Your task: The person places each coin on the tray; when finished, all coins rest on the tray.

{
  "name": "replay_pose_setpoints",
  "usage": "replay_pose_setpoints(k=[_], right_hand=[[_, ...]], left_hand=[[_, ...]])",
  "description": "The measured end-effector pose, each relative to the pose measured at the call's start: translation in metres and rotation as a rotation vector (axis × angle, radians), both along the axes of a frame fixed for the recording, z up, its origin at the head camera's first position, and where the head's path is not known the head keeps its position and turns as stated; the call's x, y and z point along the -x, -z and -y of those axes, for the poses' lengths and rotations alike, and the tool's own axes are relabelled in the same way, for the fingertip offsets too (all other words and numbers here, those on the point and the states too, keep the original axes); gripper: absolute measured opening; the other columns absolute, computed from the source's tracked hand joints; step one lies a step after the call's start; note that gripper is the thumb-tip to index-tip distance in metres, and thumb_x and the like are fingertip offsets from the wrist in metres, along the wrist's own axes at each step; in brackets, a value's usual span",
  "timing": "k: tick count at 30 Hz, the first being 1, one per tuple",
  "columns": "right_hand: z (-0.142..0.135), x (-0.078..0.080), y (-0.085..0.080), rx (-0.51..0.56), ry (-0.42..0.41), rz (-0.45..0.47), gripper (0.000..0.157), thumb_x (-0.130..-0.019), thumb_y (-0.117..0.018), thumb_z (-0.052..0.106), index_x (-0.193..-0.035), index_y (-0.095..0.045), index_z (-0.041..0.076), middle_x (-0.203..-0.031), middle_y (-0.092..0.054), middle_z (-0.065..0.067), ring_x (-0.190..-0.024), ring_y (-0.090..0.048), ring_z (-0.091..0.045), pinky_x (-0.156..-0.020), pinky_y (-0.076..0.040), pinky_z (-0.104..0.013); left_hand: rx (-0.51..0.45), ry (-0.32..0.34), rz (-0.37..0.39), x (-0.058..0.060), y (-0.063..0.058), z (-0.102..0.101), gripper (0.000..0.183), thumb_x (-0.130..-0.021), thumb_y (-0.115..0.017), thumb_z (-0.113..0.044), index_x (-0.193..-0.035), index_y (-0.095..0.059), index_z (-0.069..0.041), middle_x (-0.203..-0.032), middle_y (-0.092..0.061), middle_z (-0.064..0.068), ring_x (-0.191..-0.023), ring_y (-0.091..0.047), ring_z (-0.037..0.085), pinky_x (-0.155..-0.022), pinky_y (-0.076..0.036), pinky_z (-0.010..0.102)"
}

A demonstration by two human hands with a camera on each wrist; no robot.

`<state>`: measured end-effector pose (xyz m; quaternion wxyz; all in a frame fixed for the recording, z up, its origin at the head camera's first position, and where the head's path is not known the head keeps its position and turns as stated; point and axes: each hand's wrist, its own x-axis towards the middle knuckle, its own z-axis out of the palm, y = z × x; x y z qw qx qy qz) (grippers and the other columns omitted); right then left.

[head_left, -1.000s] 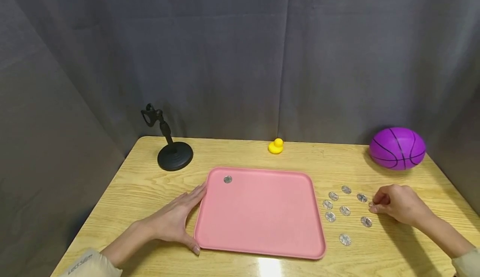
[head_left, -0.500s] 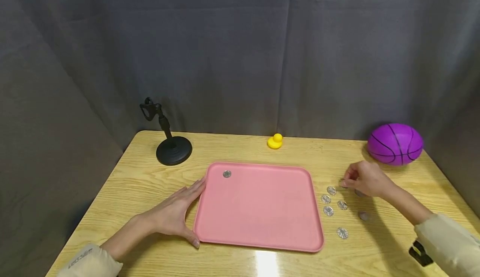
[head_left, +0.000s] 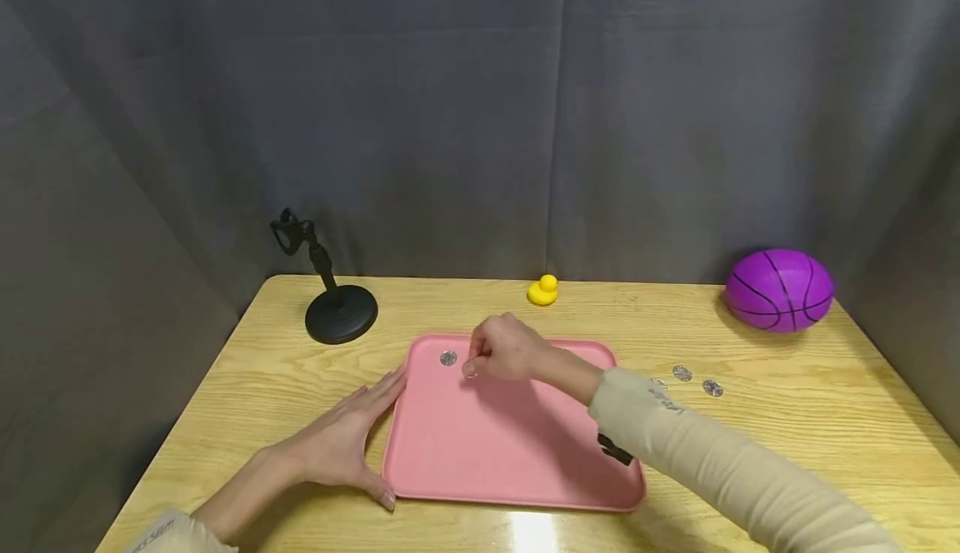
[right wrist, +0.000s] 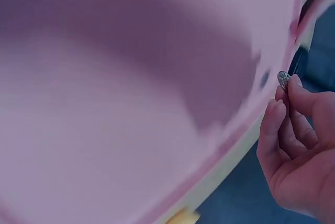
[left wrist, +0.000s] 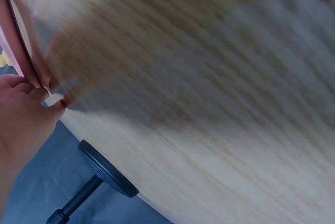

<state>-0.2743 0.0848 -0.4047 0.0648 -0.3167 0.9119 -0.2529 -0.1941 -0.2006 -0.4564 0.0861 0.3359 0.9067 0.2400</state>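
My right hand [head_left: 508,349] is over the far left part of a pink tray [head_left: 442,453]. Thumb and index finger pinch a small silver coin [right wrist: 283,80], seen clearly in the right wrist view. Another coin [head_left: 448,358] lies flat in the tray near its far left corner, just left of the pinched one. With fingers straight and thumb spread, my left hand [head_left: 341,445] rests along the tray's left edge; the left wrist view shows its fingertips [left wrist: 58,108] at the rim.
Right of the tray lie loose coins [head_left: 682,373], some hidden by my right sleeve [head_left: 720,453]. A black stand [head_left: 341,314] is at the back left, a yellow rubber duck [head_left: 543,291] behind the tray, a purple ball [head_left: 780,291] at the back right. Grey curtains surround the table.
My right hand picked up a coin from the group on the right and carried it left over the tray. The left hand stays at the tray's edge.
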Motion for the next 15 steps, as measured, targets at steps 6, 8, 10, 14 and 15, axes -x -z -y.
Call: replay_pose_setpoints(k=[6, 8, 10, 14, 15], right_hand=[[0.046, -0.006, 0.005, -0.062, -0.037, 0.014, 0.012, -0.081, -0.081, 0.021, -0.074, -0.075, 0.014, -0.064, -0.063, 0.012, -0.056, -0.052, -0.003, -0.05, -0.044, -0.017], [0.05, -0.007, 0.009, -0.08, -0.044, 0.001, 0.011, -0.08, -0.081, 0.021, -0.075, -0.075, 0.013, -0.063, -0.062, 0.013, -0.055, -0.051, -0.002, -0.05, -0.043, -0.016], [0.051, -0.007, 0.014, -0.086, -0.048, -0.011, 0.012, -0.08, -0.082, 0.02, -0.075, -0.075, 0.012, -0.062, -0.061, 0.012, -0.055, -0.049, -0.002, -0.05, -0.042, -0.015], [0.051, -0.005, 0.021, -0.081, -0.034, -0.03, 0.013, -0.08, -0.081, 0.019, -0.073, -0.074, 0.011, -0.061, -0.06, 0.01, -0.054, -0.046, -0.003, -0.051, -0.039, -0.016], [0.051, -0.004, 0.022, -0.077, -0.03, -0.031, 0.014, -0.081, -0.081, 0.019, -0.072, -0.073, 0.011, -0.06, -0.059, 0.01, -0.054, -0.045, -0.004, -0.051, -0.039, -0.016]], left_hand=[[-0.024, 0.002, -0.006, -0.001, 0.002, 0.0, 0.145, -0.048, -0.082, -0.072, -0.157, -0.011, -0.01, -0.163, -0.009, 0.008, -0.147, -0.013, 0.021, -0.118, -0.017, 0.05], [-0.029, 0.011, -0.007, -0.001, 0.003, 0.0, 0.144, -0.049, -0.082, -0.072, -0.157, -0.011, -0.009, -0.163, -0.009, 0.009, -0.147, -0.014, 0.02, -0.118, -0.018, 0.051], [-0.027, 0.017, -0.01, -0.002, 0.004, 0.0, 0.143, -0.05, -0.081, -0.073, -0.157, -0.012, -0.009, -0.163, -0.01, 0.009, -0.147, -0.015, 0.02, -0.118, -0.018, 0.051], [-0.018, 0.017, -0.021, -0.002, 0.003, 0.002, 0.143, -0.049, -0.081, -0.073, -0.157, -0.012, -0.008, -0.163, -0.011, 0.009, -0.147, -0.015, 0.02, -0.118, -0.018, 0.051], [-0.018, 0.014, -0.024, -0.001, 0.002, 0.003, 0.143, -0.049, -0.081, -0.073, -0.157, -0.013, -0.008, -0.163, -0.011, 0.009, -0.147, -0.015, 0.02, -0.118, -0.018, 0.051]])
